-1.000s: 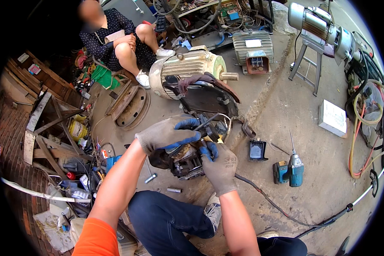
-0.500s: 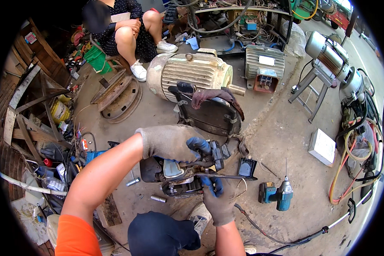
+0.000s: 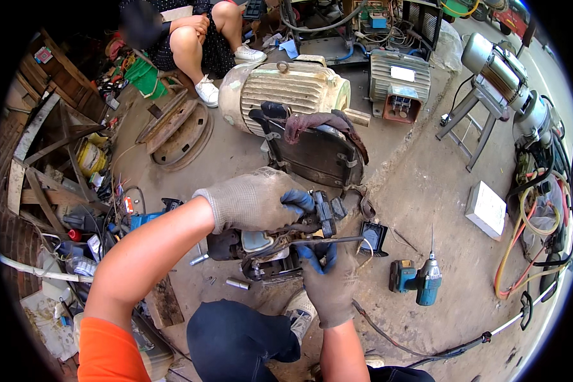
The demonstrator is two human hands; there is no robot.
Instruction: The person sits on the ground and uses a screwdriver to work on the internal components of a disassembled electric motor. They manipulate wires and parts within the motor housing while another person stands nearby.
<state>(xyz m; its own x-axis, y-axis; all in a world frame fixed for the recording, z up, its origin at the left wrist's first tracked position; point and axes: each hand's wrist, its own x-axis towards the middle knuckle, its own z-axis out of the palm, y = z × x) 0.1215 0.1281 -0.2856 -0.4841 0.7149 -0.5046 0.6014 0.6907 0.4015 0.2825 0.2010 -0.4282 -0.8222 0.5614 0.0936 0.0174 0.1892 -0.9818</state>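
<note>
A small engine, dark and greasy with hoses around it, sits on the ground before me. My left hand, in a grey glove with blue fingertips, reaches over its top, with fingers curled onto a black part at its right end. Lower right, my right hand, gloved alike, has its fingers bent together beneath a thin dark hose; what they pinch is hidden. Just beyond the engine stands a black backpack frame with a worn purple-brown strap.
A teal cordless driver and a black tray-like cover lie to the right. A socket lies nearer me. Beyond are a large electric motor, a rusty wheel rim and a seated person. A white box is farther right.
The view has shifted slightly. Both hands stay at the engine in nearly the same hold; the thin hose now lies a little higher relative to my right fingers.
</note>
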